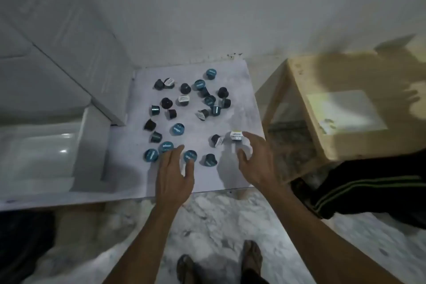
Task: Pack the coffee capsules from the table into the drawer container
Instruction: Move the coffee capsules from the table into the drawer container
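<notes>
Both hands' grips hang open and empty: left hand (174,174) over teal-lidded coffee capsules (190,156), right hand (255,159) beside a white-lidded capsule (236,136). Capsules lie scattered across the white table (242,175); lid lettering is too blurred to read.

Left grip (174,175), right grip (255,159) spread.

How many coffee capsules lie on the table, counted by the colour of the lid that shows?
Teal lid showing: 7
White lid showing: 5
Lid turned away, only dark body showing: 12
Total: 24
</notes>
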